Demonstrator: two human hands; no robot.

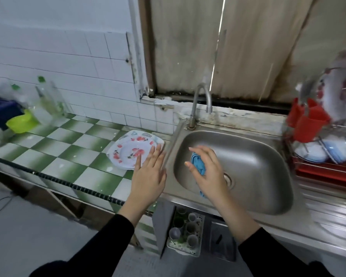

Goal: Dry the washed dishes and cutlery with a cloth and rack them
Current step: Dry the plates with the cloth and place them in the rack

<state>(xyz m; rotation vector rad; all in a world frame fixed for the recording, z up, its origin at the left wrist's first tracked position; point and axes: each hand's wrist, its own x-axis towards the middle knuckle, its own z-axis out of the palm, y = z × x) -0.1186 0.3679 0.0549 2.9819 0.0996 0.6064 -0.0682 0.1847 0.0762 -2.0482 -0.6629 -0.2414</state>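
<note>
Head view is looking down on a kitchen corner. The plate (126,148) is lying flat on the green-and-white checked tabletop (54,148), just left of the sink (258,166). It is white with wavy edges, and red flowers and small dark leaves are showing across its rim and centre.

The left hand (148,172) is reaching over the plate's near right edge with fingers straight and spread, so its grip is open and holding nothing. Whether the fingertips are touching the rim cannot be told. The right hand (206,170) is hovering above the sink basin, its grip closing round a bunched blue cloth (197,162); part of the cloth is hanging out below the palm. Both arms are wearing black sleeves.

A curved metal tap (201,102) is standing at the back left corner of the sink. To the right, a wire dish rack (326,172) on a red tray is holding pale blue and white plates (316,151) on edge, with a red cutlery holder (308,124) hanging on its left side — everything there is blurring.

At the far left of the tabletop a lime-green bowl (21,120) and clear bottles (48,98) with green caps are standing against the tiled wall. Below the tabletop edge, a tray of cups (185,230) is sitting between the two arms.
</note>
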